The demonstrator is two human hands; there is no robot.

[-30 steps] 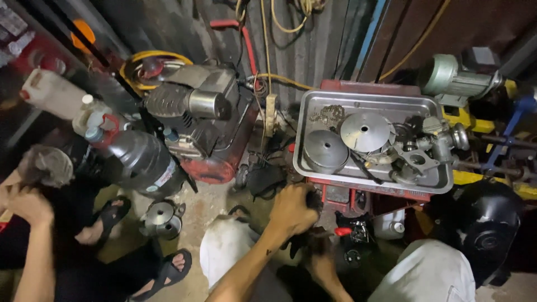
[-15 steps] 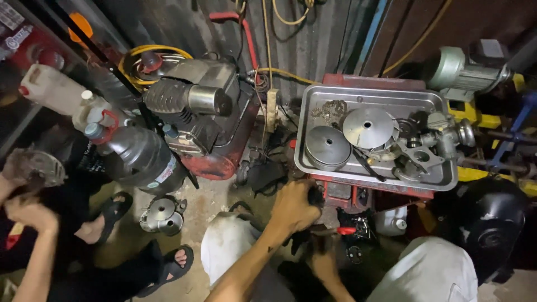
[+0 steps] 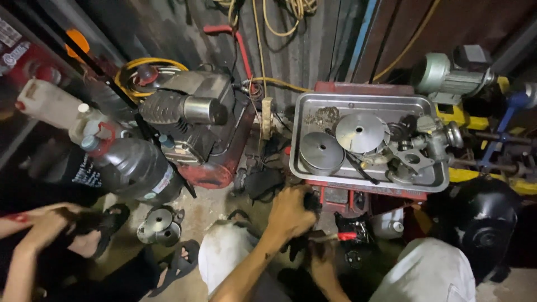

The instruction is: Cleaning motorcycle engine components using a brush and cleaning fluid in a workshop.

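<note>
Left hand [image 3: 291, 211]: fingers curled shut on a dark part of the red machine [image 3: 358, 196], just under the tray [image 3: 305, 168].
Right hand [image 3: 321, 263]: low between the knees; fingers seem closed near a red-handled tool [image 3: 347, 236], though I cannot tell the grip for sure.
Risk, tray: likely tips if the machine gets jolted, since it sits on top loaded with loose parts.
Risk, tool: could slip in the dim, cramped spot.
Count: two discs [image 3: 358, 132] in tray, one big bottle [image 3: 131, 168], one engine [image 3: 190, 112], one helmet [image 3: 481, 223].
</note>
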